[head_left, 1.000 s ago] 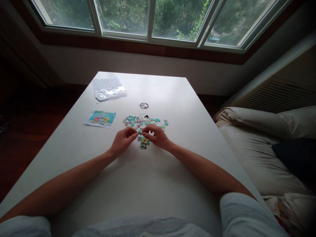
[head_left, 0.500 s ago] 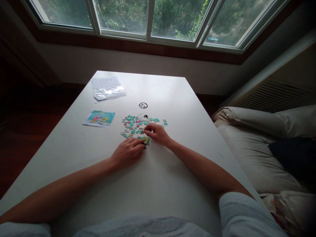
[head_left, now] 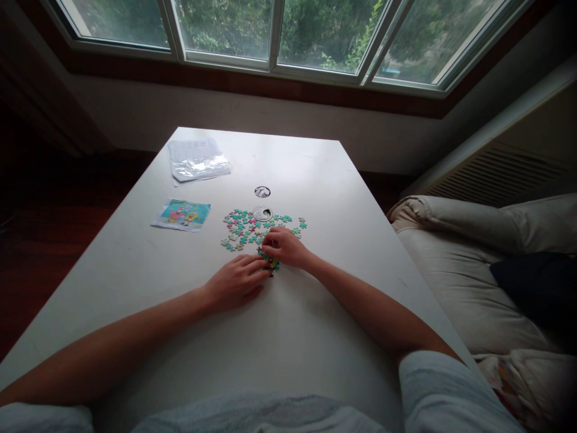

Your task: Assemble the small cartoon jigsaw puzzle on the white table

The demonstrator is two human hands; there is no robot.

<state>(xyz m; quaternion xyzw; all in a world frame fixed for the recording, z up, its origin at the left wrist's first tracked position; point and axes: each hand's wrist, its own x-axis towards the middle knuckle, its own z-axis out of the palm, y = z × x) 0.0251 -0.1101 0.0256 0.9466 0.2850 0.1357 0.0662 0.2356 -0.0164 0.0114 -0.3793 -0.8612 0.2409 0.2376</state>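
Observation:
My left hand [head_left: 237, 279] lies low on the table with its fingers stretched out, the fingertips touching a small joined patch of jigsaw puzzle [head_left: 274, 263]. Yellow and green show on this patch, and fingers cover part of it. My right hand [head_left: 285, 246] is just above the patch, thumb and fingers pinched at a small puzzle piece [head_left: 259, 249] that is mostly hidden. Beyond both hands spread several loose puzzle pieces [head_left: 241, 225], mainly turquoise with some pink ones.
A cartoon picture sheet [head_left: 183, 214] lies left of the pieces. Farther back are papers in a clear plastic sleeve [head_left: 198, 161]. Two round fittings, a ring [head_left: 262, 213] and a disc [head_left: 262, 192], sit in the white table [head_left: 315, 174]. A couch [head_left: 451, 264] stands at the right.
The joined puzzle patch has shifted slightly right and towards me, with my left fingertips following. My right hand has come down nearer to the patch.

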